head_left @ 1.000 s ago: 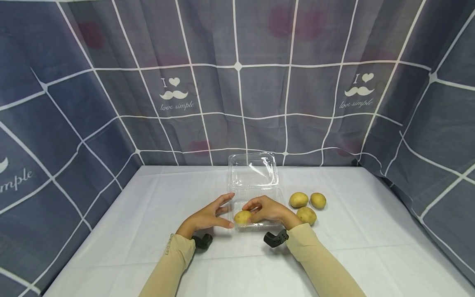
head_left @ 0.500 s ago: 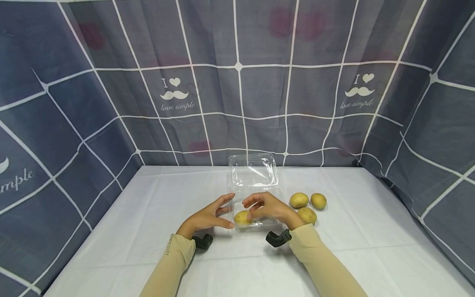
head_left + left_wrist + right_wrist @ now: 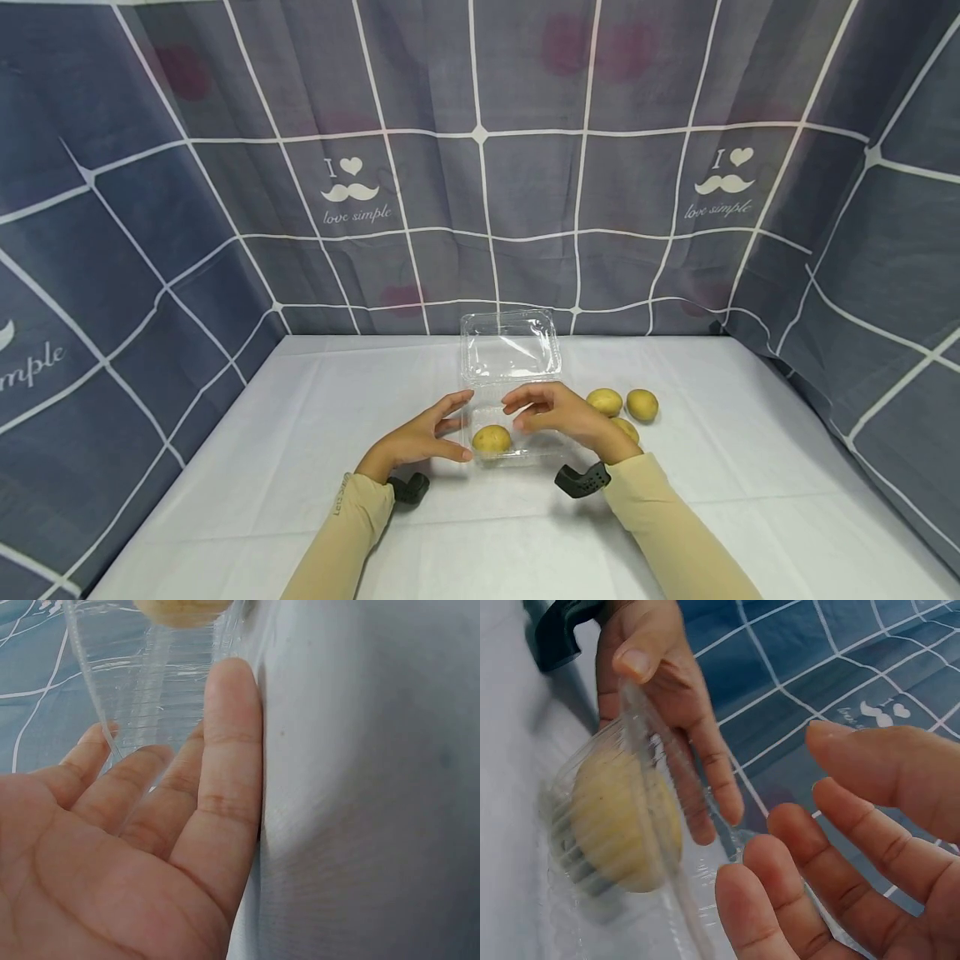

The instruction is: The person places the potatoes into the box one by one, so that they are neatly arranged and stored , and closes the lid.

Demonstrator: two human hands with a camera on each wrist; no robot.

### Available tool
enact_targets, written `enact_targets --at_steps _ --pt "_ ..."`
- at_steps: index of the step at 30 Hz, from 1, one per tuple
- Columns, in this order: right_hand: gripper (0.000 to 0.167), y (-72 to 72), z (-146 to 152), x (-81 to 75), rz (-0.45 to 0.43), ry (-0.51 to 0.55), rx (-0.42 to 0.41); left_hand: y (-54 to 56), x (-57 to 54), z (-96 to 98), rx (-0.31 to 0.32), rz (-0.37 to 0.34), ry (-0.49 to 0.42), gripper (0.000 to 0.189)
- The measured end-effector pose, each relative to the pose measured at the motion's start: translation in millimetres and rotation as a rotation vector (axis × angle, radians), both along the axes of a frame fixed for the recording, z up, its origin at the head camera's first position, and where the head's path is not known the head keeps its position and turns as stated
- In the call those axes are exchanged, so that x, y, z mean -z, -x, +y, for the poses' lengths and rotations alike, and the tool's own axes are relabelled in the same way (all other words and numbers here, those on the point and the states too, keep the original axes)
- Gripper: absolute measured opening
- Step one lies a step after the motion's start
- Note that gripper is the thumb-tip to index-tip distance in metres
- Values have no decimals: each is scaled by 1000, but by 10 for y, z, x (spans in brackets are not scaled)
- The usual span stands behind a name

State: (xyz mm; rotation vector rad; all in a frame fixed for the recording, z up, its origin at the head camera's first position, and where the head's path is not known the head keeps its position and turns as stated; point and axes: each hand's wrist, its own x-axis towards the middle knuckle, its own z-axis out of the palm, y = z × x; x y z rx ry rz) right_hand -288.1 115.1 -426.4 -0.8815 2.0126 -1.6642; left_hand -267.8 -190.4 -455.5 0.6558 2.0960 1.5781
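Note:
A clear plastic clamshell box [image 3: 536, 457] stands on the table with its lid [image 3: 512, 346] raised at the back. One yellow potato [image 3: 492, 439] lies in the front left of its base, seen through the ribbed wall in the right wrist view. My left hand [image 3: 422, 435] rests against the box's left side, its fingers spread along the wall and holding nothing. Over the right part of the box hovers my right hand [image 3: 558, 412], fingers loosely bent, with nothing between them. It is apart from the potato.
Right of the box lie three more potatoes: one at the back [image 3: 604, 401], one farther right [image 3: 642, 405], and one partly hidden [image 3: 626, 429] behind my right wrist. A white cloth [image 3: 345, 375] covers the table. Checked curtains [image 3: 427, 183] enclose the back and sides.
My right hand has let go of the potato in the box and moved up and to the right. The left hand and the box have stayed in place.

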Motion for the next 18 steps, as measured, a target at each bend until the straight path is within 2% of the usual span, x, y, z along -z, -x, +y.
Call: enact_targets --at_steps 6,18 --pt "53 -61 163 -35 -79 33 48 -1 0 7 4 -8 -1 110" --pt "51 -79 424 -47 -64 84 101 3 -6 -2 23 -6 -8 107"
